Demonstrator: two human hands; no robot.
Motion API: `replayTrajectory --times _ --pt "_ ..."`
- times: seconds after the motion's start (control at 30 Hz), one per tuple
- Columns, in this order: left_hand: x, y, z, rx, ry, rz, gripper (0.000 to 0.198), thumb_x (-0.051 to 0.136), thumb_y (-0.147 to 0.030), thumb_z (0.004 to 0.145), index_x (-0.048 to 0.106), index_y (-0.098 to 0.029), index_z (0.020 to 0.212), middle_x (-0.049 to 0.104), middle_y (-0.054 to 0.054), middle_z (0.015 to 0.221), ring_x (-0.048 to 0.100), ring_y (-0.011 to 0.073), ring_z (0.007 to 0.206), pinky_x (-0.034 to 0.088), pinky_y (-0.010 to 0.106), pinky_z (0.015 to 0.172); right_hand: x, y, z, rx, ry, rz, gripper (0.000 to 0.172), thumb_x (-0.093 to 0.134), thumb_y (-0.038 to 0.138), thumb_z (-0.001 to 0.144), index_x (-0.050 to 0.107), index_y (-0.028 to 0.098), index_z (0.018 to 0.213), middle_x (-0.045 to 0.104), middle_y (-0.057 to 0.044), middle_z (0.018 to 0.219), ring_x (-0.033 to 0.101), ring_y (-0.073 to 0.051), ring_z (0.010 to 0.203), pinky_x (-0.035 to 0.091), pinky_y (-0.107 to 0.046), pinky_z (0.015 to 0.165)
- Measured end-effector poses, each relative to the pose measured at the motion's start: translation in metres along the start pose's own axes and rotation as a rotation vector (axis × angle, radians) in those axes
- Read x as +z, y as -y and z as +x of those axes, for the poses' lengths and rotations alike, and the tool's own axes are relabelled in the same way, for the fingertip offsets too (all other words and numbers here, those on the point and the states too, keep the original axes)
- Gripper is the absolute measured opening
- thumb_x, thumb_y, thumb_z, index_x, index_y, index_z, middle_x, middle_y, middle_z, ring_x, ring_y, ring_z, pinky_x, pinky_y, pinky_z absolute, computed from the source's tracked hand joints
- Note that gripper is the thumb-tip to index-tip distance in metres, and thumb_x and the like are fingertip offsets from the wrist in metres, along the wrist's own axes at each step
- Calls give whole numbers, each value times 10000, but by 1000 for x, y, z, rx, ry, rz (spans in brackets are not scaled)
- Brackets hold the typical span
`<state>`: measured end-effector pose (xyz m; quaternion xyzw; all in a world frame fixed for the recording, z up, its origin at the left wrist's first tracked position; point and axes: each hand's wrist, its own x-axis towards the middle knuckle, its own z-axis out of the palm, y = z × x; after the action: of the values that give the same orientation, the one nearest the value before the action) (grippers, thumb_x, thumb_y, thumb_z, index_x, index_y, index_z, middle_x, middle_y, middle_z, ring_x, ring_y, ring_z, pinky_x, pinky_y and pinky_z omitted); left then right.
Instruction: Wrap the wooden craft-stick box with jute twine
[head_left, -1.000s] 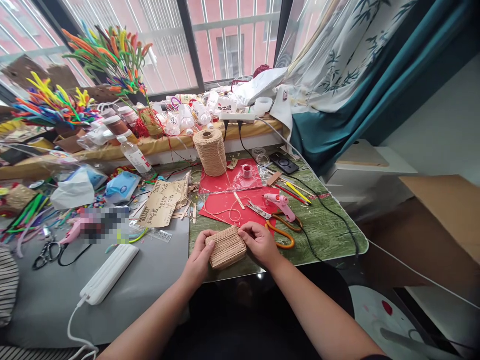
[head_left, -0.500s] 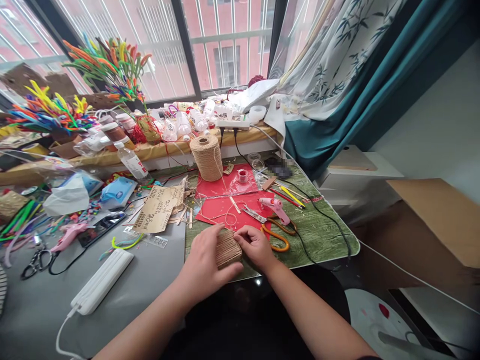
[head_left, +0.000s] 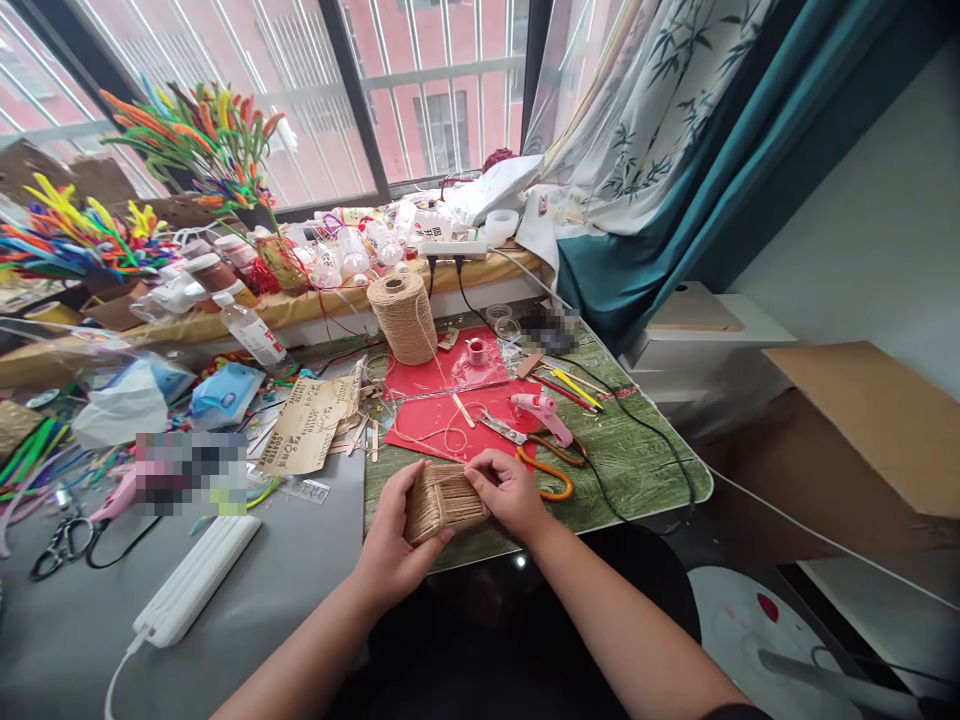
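Observation:
A small box-like piece wrapped in brown twine (head_left: 442,503) is held above the near edge of the green table mat. My left hand (head_left: 399,540) grips its left side, fingers behind and thumb along the front. At its upper right corner my right hand (head_left: 506,492) has thumb and forefinger pinched together at the twine. A large spool of twine (head_left: 403,318) stands behind, and a loose strand trails from it over a red sheet (head_left: 424,428). Orange-handled scissors (head_left: 555,484) lie just right of my right hand, beside a pink glue gun (head_left: 546,412).
Sandpaper (head_left: 307,425) and wooden sticks lie left of the mat. A white power strip (head_left: 196,580) and black scissors (head_left: 64,545) rest on the grey surface. Yellow and red pencils (head_left: 576,390) and a black cable are at the right.
My left hand has closed from spread fingers onto the left side of the twine piece, which now shows more of its face. My right hand keeps its pinch. The view has shifted slightly.

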<state>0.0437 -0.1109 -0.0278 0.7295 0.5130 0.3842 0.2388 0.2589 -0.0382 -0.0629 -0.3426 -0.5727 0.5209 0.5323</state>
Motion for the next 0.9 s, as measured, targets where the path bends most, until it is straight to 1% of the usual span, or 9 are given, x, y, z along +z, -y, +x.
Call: replayTrajectory --times 0.1,0.17,0.23,0.37,0.5,0.57,0.7,0.8,0.9 --pt "9 13 -10 11 -39 -118 842 676 -364 943 205 -265 1634 365 169 1599 422 364 1471 342 591 1234 0 0 0 47 -24 86 209 762 413 916 706 212 894 690 -15 808 645 -169 719 542 -292 702" --pt "15 22 -16 29 -56 -114 889 671 -374 940 153 -257 1653 314 176 1606 364 380 1495 290 615 1251 0 0 0 70 -18 108 218 768 419 911 705 211 891 682 -12 798 637 -165 705 537 -290 690" --pt "19 29 -21 49 -66 -100 919 685 -388 924 145 -253 1654 288 177 1590 327 395 1500 259 632 1254 0 0 -1 69 -4 106 214 763 418 917 713 210 901 672 -11 797 627 -163 703 529 -289 688" --pt "26 33 -26 29 -33 -225 908 688 -354 922 125 -266 1628 303 183 1550 389 379 1457 297 633 1230 -3 1 -3 14 -9 91 182 762 393 926 722 215 913 645 -7 810 602 -160 718 509 -285 695" --pt "31 29 -17 31 16 -340 845 687 -278 901 163 -278 1565 340 177 1512 383 363 1459 294 648 1225 -5 1 -4 -24 -14 59 176 767 385 924 727 214 911 635 -8 814 580 -160 723 495 -291 711" --pt "32 27 -11 32 4 -349 817 703 -278 872 200 -275 1515 347 178 1493 364 373 1468 288 669 1216 -5 1 -3 -18 -1 61 193 758 398 928 720 210 900 621 -5 802 566 -157 709 487 -291 701" --pt "32 24 -6 -25 16 -372 789 717 -309 849 201 -278 1447 392 173 1453 426 357 1433 336 660 1194 -4 0 -2 36 6 100 213 760 415 921 699 212 896 610 -1 793 565 -160 708 488 -292 694" --pt "21 14 -3 -43 31 -286 784 735 -343 851 230 -275 1448 382 177 1491 404 359 1466 354 632 1201 -2 1 -1 65 -1 125 214 757 416 919 686 216 886 602 3 781 563 -158 703 486 -290 682" --pt "3 -7 8 26 -30 -93 840 788 -392 831 277 -272 1487 364 180 1555 368 378 1501 329 632 1224 -1 3 0 82 -9 131 242 766 439 901 672 218 871 614 -1 779 568 -160 705 495 -292 679"
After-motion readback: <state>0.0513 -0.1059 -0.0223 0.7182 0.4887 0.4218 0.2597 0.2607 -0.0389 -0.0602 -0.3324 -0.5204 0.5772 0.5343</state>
